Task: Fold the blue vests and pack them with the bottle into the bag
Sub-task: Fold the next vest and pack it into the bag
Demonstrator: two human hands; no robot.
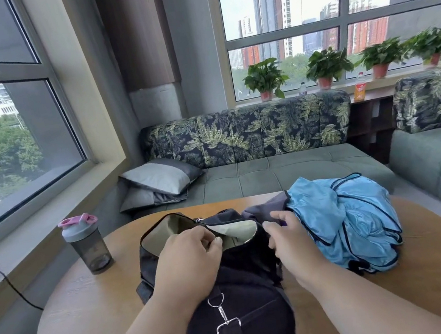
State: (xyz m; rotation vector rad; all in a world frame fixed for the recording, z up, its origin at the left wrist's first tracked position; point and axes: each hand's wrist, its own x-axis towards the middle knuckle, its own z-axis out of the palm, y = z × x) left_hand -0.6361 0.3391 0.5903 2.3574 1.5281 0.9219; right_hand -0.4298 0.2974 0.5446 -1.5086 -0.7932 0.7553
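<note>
Both hands' grip [189,254] [288,235] on bag [230,275] rim, vests [349,221] alongside.

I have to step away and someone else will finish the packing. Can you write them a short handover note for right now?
Left hand: grips the near rim of the bag's opening.
Right hand: grips the bag's right edge, beside the vests.
Bag: black, mid-table, mouth open, pale lining showing; nothing visible inside.
Blue vests: unfolded heap on the table, right of the bag, touching it.
Bottle: upright on the table, left of the bag, lid closed.
Done: bag opened.
Left: fold the vests, pack them and the bottle.
</note>
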